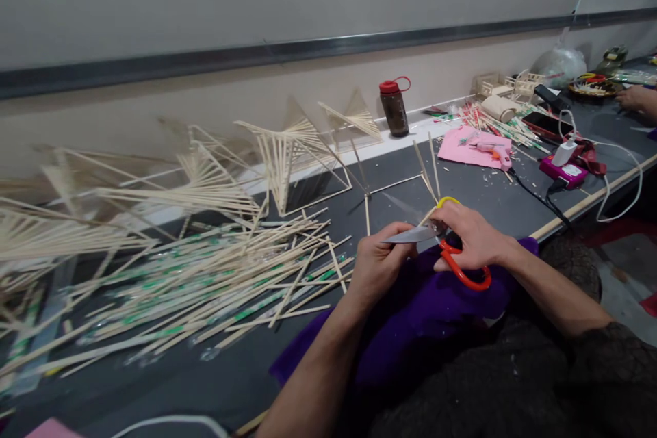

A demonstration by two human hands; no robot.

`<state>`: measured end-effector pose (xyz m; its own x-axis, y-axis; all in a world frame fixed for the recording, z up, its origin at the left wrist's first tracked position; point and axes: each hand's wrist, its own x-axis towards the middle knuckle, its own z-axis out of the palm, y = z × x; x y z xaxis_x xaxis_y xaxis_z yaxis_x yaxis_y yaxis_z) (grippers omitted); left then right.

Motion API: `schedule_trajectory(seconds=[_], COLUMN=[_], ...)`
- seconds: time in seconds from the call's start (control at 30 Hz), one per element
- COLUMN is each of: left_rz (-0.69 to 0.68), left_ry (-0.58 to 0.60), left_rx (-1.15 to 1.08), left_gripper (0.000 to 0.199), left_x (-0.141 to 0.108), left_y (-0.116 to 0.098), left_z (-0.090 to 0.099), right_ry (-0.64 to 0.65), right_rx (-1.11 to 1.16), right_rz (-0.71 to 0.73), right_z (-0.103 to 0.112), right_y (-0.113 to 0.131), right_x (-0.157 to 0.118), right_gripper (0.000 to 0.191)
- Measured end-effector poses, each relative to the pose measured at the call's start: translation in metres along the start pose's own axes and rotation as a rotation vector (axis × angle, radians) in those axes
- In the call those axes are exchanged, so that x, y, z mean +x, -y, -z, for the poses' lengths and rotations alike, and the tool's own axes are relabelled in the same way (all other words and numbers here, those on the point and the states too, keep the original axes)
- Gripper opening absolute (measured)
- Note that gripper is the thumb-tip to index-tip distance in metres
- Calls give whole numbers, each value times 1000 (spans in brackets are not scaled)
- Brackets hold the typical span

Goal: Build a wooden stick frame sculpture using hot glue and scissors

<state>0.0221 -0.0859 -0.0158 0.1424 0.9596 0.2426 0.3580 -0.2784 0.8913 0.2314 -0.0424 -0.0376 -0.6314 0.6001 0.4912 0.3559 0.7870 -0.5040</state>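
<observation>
Watching from afar, I see the right hand point(475, 236) wrapped around the handles of the scissors point(415, 234), forearm slanting in from the right, blades pointing left. The left hand point(378, 263) meets their tip, fingers curled inward; I can't tell what they hold.

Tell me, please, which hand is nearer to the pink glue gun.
Right. The right hand, holding the scissors, is on the near side of the pink glue gun; the left hand is farther away, to the left.
</observation>
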Motion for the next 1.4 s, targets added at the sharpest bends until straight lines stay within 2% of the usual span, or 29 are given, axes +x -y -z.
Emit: schedule_trajectory(seconds=[0.23, 0.7, 0.9, 1.03, 1.13, 1.2, 1.3, 1.33, 1.4], left_rz=[-17, -86, -131, -189, -173, -117, -14, 10, 53], left_ry=[17, 68, 36, 106, 149, 41, -281, -353, -377], left_rx=[20, 53, 97, 122, 115, 58, -150, -214, -277], left_gripper=[16, 21, 22, 23, 22, 21, 24, 25, 28], left_x=[-2, -6, -7, -6, -7, -10, -11, -10, -7], left_y=[-2, -9, -7, -11, -14, -15, -15, -14, -11], left_z=[2, 4, 9, 11, 11, 12, 19, 21, 24], right_ry=[77, 71, 162, 287, 305, 320, 374, 373, 322], right_rx=[-89, -170, -157, -131, -220, -273, -211, -189, -205], right_rz=[-58, -34, -24, -33, -67, -110, -208, -239, -301], right_z=[13, 18, 26, 38, 47, 55, 69, 74, 82], right_y=[13, 22, 24, 33, 42, 44, 39, 35, 27], right_x=[-1, -3, 3, 2, -3, -9, -24, -30, -40], right_gripper=[73, 83, 87, 81, 80, 78, 71, 70, 71])
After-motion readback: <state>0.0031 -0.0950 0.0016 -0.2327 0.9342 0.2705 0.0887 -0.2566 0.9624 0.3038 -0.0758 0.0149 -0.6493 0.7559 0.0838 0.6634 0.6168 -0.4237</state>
